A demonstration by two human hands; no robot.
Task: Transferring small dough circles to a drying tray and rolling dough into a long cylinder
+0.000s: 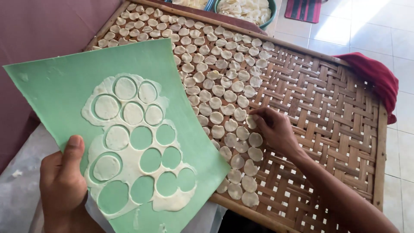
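- Left hand (62,185): fingers closed around the lower edge of a green sheet (56,86), thumb on top, holding it tilted over the tray's near-left corner.
- Green sheet: carries a thin dough layer (129,151) with round cut-outs, several already empty.
- Right hand (271,129): fingertips pinched on one dough disc (251,122), at the edge of the rows of discs.
- Woven bamboo tray (327,108): discs fill its left half; a red cloth (375,77) lies at its far-right corner.

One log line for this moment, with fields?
left hand: holds green sheet | right hand: placing round white dough disc | woven bamboo tray: partly filled
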